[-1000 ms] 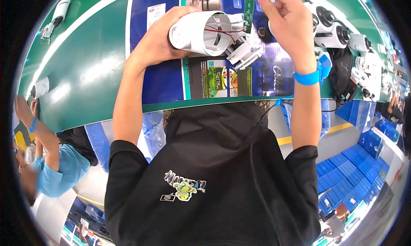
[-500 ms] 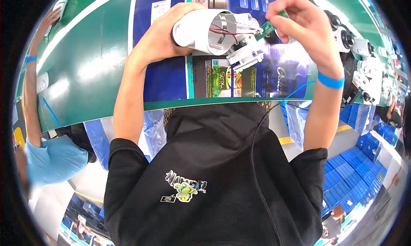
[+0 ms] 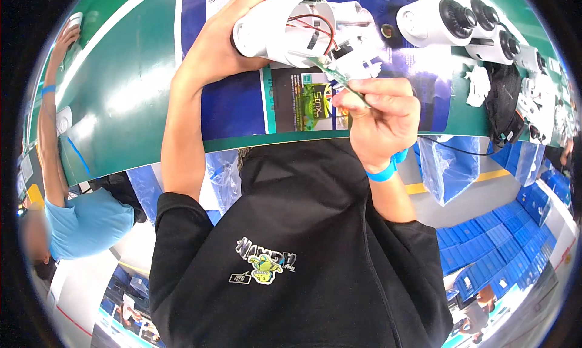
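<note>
My left hand is wrapped round a white cylindrical camera housing, which lies on its side with its open end facing right. Red and black wires curve out of that opening. Between thumb and fingers, my right hand pinches a narrow green circuit board, tilted, its far end at the housing's lower rim. Whether the board touches the rim I cannot tell. Behind the board sits a white plastic bracket, partly washed out by glare.
Several white cameras with black lens ends stand at the right, near crumpled white material and a black bag. Printed blue sheeting covers the green table. A person in light blue works at the left.
My right hand has come down and left with the circuit board, toward the housing's opening. The cameras at the right are now uncovered. My left hand still holds the housing, slightly further left.
</note>
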Demonstrator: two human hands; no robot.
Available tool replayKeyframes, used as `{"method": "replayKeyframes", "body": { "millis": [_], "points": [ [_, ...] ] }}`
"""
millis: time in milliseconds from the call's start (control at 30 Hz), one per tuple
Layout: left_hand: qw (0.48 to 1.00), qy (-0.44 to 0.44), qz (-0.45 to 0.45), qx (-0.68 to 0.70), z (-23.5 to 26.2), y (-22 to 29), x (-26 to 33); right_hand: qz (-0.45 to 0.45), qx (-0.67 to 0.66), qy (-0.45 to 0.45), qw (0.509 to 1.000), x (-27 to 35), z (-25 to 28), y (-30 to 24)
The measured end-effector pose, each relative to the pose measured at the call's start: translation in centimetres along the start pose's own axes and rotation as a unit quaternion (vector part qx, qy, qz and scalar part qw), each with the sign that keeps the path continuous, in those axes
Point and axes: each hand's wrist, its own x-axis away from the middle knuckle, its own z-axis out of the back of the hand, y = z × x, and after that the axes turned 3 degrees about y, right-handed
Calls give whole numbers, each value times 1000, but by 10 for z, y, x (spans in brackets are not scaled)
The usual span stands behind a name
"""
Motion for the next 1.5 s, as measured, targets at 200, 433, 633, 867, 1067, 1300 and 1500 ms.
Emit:
{"method": "replayKeyframes", "body": {
  "millis": [200, 433, 633, 867, 1067, 1300, 1500],
  "points": [
    [999, 8, 21, 37, -2, 16, -7, 49, 74, -51, 995, -2, 1, -2],
    [971, -70, 185, -132, -5, 47, -27, -2, 21, -83, 996, -8, 7, -4],
    [1000, 4, 10, 26, 0, 0, 1, 19, 56, -171, 984, -23, 12, -10],
    [1000, -3, 0, 20, 1, 2, 0, -130, -59, -112, 983, -20, 5, -8],
    [1000, -1, -2, -9, 2, 5, 4, 4, 243, -259, 935, -47, -5, -22],
    [998, -20, 4, -54, 0, 9, 2, -12, 222, -435, 872, -84, 5, -20],
    [999, -12, 0, -38, 0, 10, 3, -18, 273, -414, 868, -87, -14, 1]
  ]
}}
